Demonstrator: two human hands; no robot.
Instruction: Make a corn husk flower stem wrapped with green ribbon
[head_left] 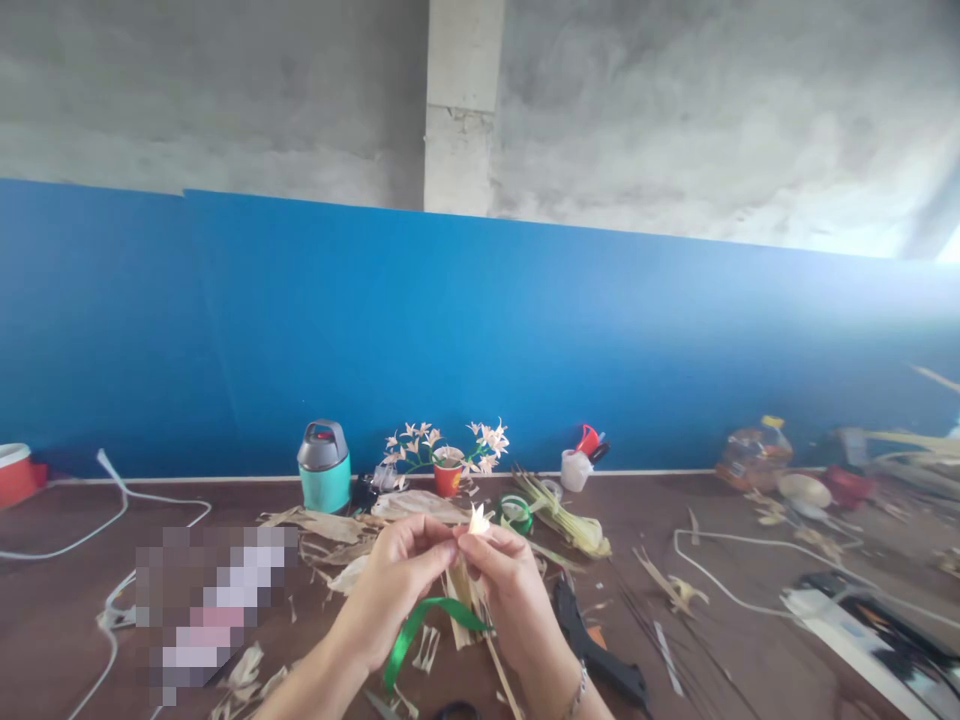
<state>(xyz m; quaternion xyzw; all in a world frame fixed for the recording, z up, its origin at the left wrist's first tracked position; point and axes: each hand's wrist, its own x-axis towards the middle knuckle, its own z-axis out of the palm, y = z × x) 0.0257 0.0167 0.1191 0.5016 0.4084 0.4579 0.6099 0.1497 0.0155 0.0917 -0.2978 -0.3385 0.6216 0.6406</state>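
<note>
A small cream-coloured handmade flower (478, 520) stands up between the fingertips of my right hand (510, 572), pinched at its base. Closed beside it, my left hand (409, 562) has its thumb and forefinger pressed together near the flower's base. What those left fingers grip is hidden. Below both hands a green ribbon (420, 622) curves in a loop; where its ends lead I cannot tell. Dried husk strips (459, 600) lie under the hands. To the right of my right wrist is a black glue gun (600, 650).
Along the blue partition (450, 320) stand a teal flask (325, 480), a red cup (448, 475) with finished flower sprays and a white cup (575, 468) of tools. A green tape roll (516, 513) and a husk bundle (566, 520) lie ahead. White cables (712, 580) cross both sides.
</note>
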